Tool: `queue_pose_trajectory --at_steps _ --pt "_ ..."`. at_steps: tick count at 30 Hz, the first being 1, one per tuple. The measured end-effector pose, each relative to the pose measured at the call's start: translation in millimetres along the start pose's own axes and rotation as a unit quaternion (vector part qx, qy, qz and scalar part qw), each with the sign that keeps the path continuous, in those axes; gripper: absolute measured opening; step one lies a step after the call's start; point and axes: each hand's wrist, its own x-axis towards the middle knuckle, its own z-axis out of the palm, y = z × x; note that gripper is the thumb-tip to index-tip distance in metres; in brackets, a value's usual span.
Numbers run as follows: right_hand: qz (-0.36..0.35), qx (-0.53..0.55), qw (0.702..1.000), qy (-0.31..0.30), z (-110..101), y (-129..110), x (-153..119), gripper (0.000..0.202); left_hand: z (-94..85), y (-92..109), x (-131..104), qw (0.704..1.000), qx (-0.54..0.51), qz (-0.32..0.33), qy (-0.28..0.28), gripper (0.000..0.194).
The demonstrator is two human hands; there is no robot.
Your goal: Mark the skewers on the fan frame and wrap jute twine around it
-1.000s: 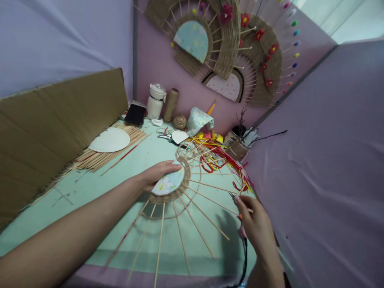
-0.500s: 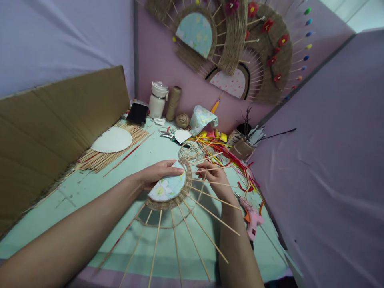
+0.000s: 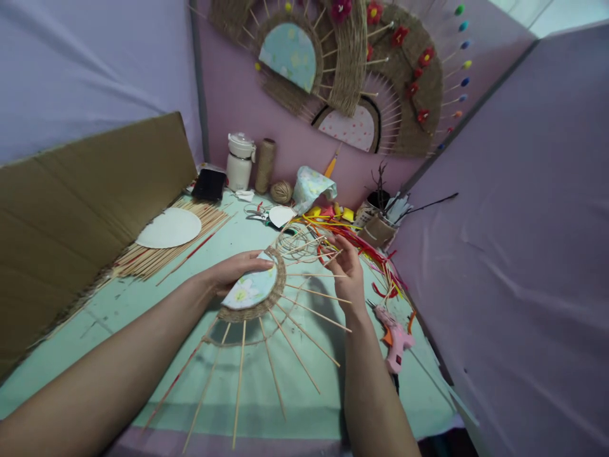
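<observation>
My left hand (image 3: 240, 270) grips a half-circle panel (image 3: 252, 289) covered in pale blue floral fabric, thumb on top, other fingers hidden beneath. A woven twine rim (image 3: 280, 279) runs round its curved edge, and thin wooden sticks (image 3: 311, 312) fan out from it. Strung loosely across the sticks is a length of twine (image 3: 273, 336), which leads up toward my right hand (image 3: 349, 266). That hand is at the upper right stick tips with curled fingers, apparently pinching the twine; the strand between the fingertips is hard to make out. A tangled twine coil (image 3: 295, 244) lies just behind.
A pink glue gun (image 3: 397, 339) lies right of my right forearm. Red and yellow pipe cleaners (image 3: 366, 251) spread behind that hand. Pliers (image 3: 258, 216), a twine ball (image 3: 281, 192) and a white bottle (image 3: 239, 162) stand farther back. Loose sticks (image 3: 143, 260) lie by the cardboard (image 3: 95, 184).
My right hand has moved up and outward from near the woven rim to the stick tips, its fingers less tightly bunched. My left hand still grips the panel. The view has shifted slightly.
</observation>
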Motion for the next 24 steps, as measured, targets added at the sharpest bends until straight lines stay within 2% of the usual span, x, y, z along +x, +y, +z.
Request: queue_pose_trajectory --at_steps 4,8,11,16,24 --pt "-0.040 -0.004 0.998 -0.040 1 -5 -3 0.058 -0.5 -1 0 1.000 0.004 -0.008 -0.006 0.028" --pt "-0.027 -0.025 0.997 -0.061 -1 -4 -5 0.059 -0.8 -4 1 0.999 0.012 -0.020 -0.026 0.029" --pt "-0.023 -0.021 0.999 -0.035 -1 -5 -6 0.055 -1.7 -5 2 0.999 0.012 -0.018 -0.033 0.028" --pt "-0.061 -0.049 0.997 0.027 6 -12 -7 0.052 -1.1 -4 1 1.000 -0.003 -0.003 -0.022 0.022" --pt "-0.128 -0.079 0.987 0.048 8 -12 -10 0.055 2.5 -2 -1 1.000 -0.008 -0.010 -0.011 0.021"
